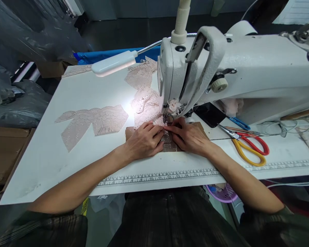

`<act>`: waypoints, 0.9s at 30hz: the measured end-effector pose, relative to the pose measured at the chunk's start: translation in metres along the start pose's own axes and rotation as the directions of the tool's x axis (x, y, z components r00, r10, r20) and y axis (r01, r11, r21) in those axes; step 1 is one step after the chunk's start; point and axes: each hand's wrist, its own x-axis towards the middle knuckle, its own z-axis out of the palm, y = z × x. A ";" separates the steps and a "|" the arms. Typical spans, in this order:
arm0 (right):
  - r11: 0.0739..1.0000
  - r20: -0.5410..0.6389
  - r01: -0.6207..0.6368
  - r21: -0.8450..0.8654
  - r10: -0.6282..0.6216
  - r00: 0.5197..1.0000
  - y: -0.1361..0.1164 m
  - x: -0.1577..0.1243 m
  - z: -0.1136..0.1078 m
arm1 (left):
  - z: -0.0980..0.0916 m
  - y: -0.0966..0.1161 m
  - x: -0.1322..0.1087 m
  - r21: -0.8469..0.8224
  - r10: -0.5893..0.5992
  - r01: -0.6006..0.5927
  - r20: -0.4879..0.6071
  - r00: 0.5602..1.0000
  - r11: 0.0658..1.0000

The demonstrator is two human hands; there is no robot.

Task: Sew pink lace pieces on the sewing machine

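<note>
Pale pink lace fabric (146, 115) lies bunched to the left of the sewing machine (167, 68) and runs under its needle area. My left hand (147, 140) presses and grips the near edge of the lace with curled fingers. Close by on the right, my right hand (187, 135) pinches the lace just in front of the presser foot, thumb and forefinger together. Both hands rest over a brown plate (130, 132) on the table. The fingers partly hide the lace edge and the stitching spot.
A cut lace piece (103, 120) lies on the white table (41, 164) to the left. A lamp (114, 63) shines from above. Right of my hand are a dark phone (209, 115), red-and-yellow-handled scissors (247, 145) and blue snips (239, 122). A ruler strip (159, 178) follows the front edge.
</note>
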 end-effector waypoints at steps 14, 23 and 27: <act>0.997 -0.038 0.024 0.068 -0.022 0.999 -0.003 -0.002 0.002 | 0.002 -0.010 0.002 -0.020 -0.022 0.022 0.016 1.000 1.000; 0.999 0.009 -0.041 -0.015 0.041 0.999 -0.010 0.004 0.000 | 0.001 -0.024 0.005 -0.041 0.029 -0.026 0.069 0.997 0.999; 0.997 0.024 -0.072 -0.034 0.073 0.997 -0.011 0.006 0.002 | -0.001 -0.029 0.008 -0.047 0.043 -0.039 0.087 0.995 0.998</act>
